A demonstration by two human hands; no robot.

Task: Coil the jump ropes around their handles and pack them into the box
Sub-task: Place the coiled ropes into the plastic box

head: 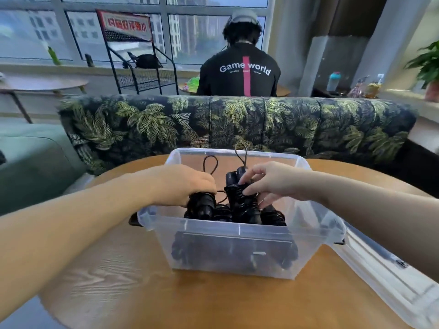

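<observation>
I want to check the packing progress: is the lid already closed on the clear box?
No, the clear box stands open, both hands reach into it, and the lid lies beside it on the table.

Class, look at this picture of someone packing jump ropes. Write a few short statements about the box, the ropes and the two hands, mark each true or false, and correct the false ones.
1. The clear plastic box stands on a round wooden table. True.
2. The box's lid is snapped on. False: the box is open, and a clear lid lies on the table at its right.
3. The left hand grips a coiled rope bundle over the box. True.
4. The right hand rests flat on the table. False: its fingers hold another black bundle inside the box.
5. The ropes are red. False: they are black.
</observation>
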